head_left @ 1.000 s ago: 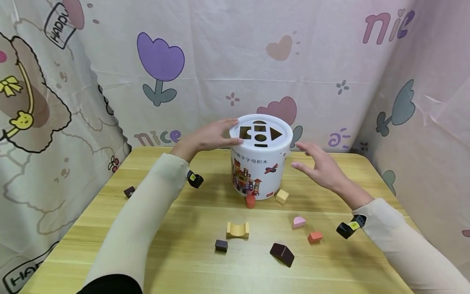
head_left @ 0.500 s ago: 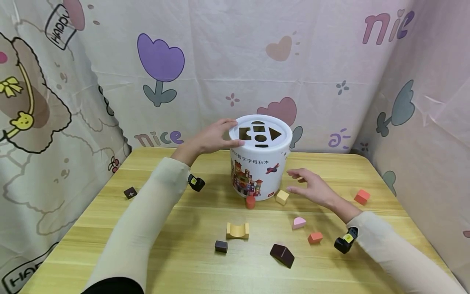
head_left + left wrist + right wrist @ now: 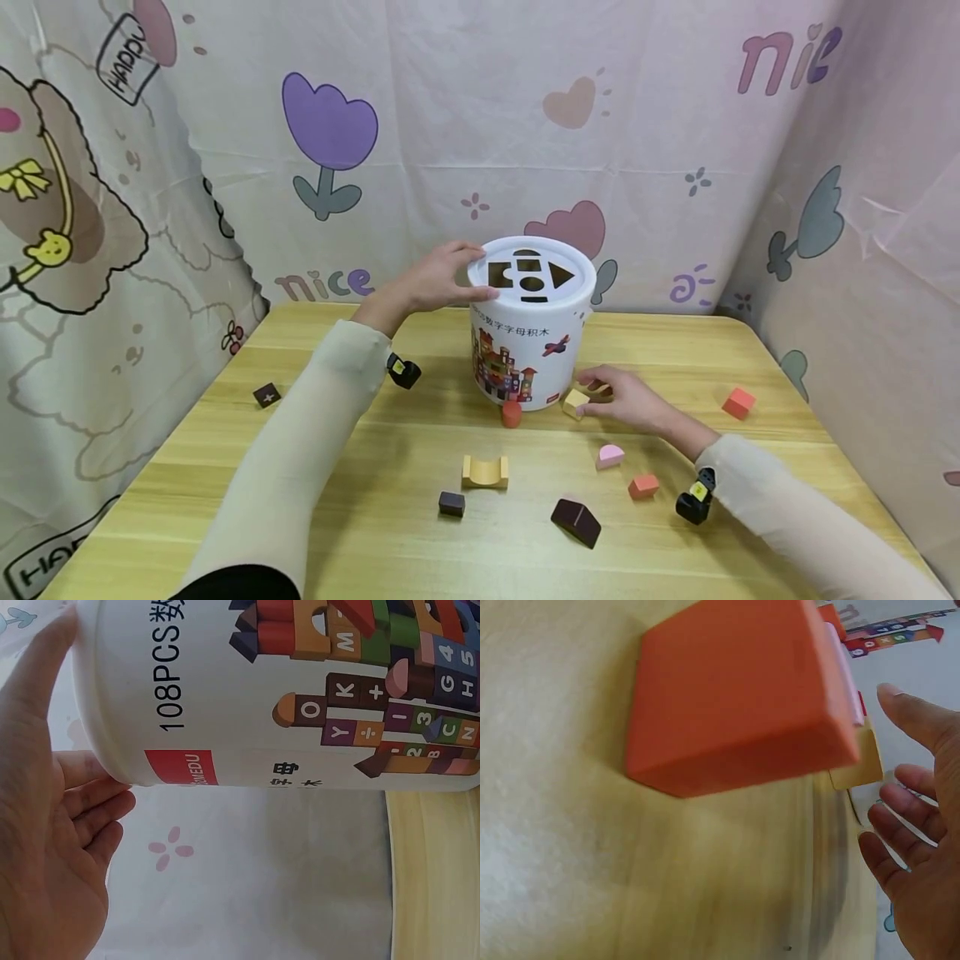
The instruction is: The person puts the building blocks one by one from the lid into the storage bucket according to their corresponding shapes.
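Note:
A white bucket (image 3: 528, 350) with shape holes in its lid (image 3: 532, 273) stands at the back middle of the wooden table (image 3: 375, 542). My left hand (image 3: 438, 282) holds the lid's left rim, fingers over the top edge and thumb on the side. In the left wrist view that hand (image 3: 52, 847) cups the bucket's printed wall (image 3: 247, 690). My right hand (image 3: 626, 398) lies low on the table right of the bucket, fingers spread at a small yellow cube (image 3: 574, 402). The right wrist view shows the spread fingers (image 3: 900, 825) just beside the cube (image 3: 859, 761), not closed on it.
Loose blocks lie in front: a red cylinder (image 3: 512, 412), yellow arch (image 3: 485, 471), small dark cube (image 3: 452, 502), dark wedge (image 3: 576, 521), pink piece (image 3: 610, 455), orange block (image 3: 643, 485) (image 3: 735, 697), orange cube (image 3: 738, 402) and dark tile (image 3: 266, 394). Printed curtains close three sides.
My right hand has dropped from beside the bucket's top down to the table and moved left to the yellow cube. The left hand has stayed on the lid rim.

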`<state>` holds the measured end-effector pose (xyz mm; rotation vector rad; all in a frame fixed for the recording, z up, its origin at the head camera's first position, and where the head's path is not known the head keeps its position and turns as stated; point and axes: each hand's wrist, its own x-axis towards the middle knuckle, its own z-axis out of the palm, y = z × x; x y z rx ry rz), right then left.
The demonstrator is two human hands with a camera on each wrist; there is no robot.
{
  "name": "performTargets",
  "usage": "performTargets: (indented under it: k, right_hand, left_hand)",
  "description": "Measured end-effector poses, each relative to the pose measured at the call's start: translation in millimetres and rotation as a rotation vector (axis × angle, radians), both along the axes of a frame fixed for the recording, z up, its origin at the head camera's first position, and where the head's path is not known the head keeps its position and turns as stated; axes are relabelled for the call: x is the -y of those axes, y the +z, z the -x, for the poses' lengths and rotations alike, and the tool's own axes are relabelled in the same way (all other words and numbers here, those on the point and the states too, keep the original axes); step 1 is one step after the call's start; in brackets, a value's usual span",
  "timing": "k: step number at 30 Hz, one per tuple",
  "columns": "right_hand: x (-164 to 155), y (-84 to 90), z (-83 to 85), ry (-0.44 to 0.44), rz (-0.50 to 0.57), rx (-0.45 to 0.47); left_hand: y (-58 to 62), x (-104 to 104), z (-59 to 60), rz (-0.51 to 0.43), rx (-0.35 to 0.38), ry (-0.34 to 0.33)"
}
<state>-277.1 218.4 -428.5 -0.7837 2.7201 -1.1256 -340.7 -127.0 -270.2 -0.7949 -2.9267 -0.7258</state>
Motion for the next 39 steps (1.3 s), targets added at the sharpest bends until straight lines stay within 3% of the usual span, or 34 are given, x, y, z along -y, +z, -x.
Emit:
performTargets:
  k: [11, 19, 39]
  right_hand:
    - [3, -4.7, -0.5, 0.000, -0.108, -0.022]
    - [-5, 10.5, 2.0, -0.031, -0.145, -0.072]
    - [-25, 125.0, 12.5, -0.155, -0.073, -0.155]
  left_hand:
    - [1.2, 0, -1.1, 0.018, -0.010, -0.003]
    - [3.7, 1, 0.9, 0.085, -0.060, -0.012]
    - [7.6, 2, 0.4, 0.100, -0.046, -0.011]
